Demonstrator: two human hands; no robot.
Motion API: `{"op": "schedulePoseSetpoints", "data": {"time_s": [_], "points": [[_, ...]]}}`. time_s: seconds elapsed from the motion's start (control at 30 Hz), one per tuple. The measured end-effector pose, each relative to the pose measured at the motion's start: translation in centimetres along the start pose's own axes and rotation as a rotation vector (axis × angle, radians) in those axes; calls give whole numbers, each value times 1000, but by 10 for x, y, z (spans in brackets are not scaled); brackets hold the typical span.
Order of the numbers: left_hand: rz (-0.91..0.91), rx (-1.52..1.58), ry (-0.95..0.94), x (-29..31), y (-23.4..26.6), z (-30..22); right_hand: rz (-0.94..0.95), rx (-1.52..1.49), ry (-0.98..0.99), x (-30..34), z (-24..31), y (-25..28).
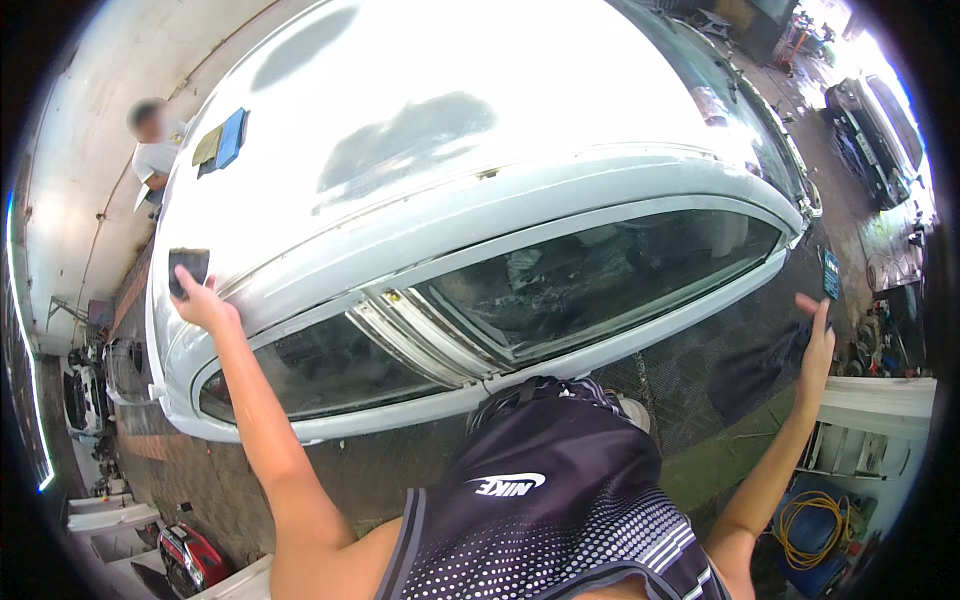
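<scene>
White car: The glossy white metal car [560, 110] spreads from 9 o'clock through 12 to 2, counted from the middle of the view; a cloudy grey patch [415, 140] marks its roof at 11 o'clock, and a long dark glass side window [610, 280] lies near the middle toward 3.
Black car: A black car [865, 145] is at 2 o'clock, well apart from the white one.
Co-worker: A person in a white short-sleeved top [155, 162] is at 10 o'clock, beside the white car.
Sleeveless top: The wearer's black sleeveless top with white dots [560, 480] sits between 5 and 6 o'clock.
Dark cloth: A thin black cloth-like sheet [755, 372] is at half past 3, its edge meeting the right hand.
Left hand: At 9 o'clock, the left hand [207, 308] grasps the dark pad, thumb over its face.
Right hand: At 3 o'clock, the right hand [818, 340] points its fingers toward 12; whether it grips the cloth cannot be told.
Roof blocks: A flat blue rectangular block [231, 138] and a flat olive rectangular block [207, 148] lie side by side on the roof at 10 o'clock.
Dark pad: The dark rectangular pad [188, 270] is at 9 o'clock, over the white car's edge; contact with the paint cannot be told.
</scene>
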State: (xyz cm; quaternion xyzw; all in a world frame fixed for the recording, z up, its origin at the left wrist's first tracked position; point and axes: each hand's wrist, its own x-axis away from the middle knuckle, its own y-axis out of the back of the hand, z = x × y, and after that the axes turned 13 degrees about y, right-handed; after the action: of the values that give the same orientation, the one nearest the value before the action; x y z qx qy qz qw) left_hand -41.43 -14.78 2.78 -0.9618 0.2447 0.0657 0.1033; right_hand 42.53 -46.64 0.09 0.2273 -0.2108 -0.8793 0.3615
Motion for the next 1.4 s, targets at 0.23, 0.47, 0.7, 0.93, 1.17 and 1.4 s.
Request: {"op": "schedulePoseSetpoints", "data": {"time_s": [0.23, 0.47, 0.7, 0.93, 1.17, 1.4], "points": [[-109, -127, -122, -4, 28, 11, 68, -824, 243, -97, 194, -69], [-161, -119, -91, -11, 38, 33, 550, 398, 986, -151, 178, -244], [-186, 83, -96, 5, 48, 16, 712, 126, 1625, -40, 267, -357], [-234, 151, -47, 4, 34, 17, 809, -297, 1707, 158, 420, -527], [-149, 327, -130, -5, 38, 13, 822, -82, 1624, 223, 464, -556], [-123, 275, -186, -43, 71, 39, 636, -9, 1403, 132, 360, -465]]}}
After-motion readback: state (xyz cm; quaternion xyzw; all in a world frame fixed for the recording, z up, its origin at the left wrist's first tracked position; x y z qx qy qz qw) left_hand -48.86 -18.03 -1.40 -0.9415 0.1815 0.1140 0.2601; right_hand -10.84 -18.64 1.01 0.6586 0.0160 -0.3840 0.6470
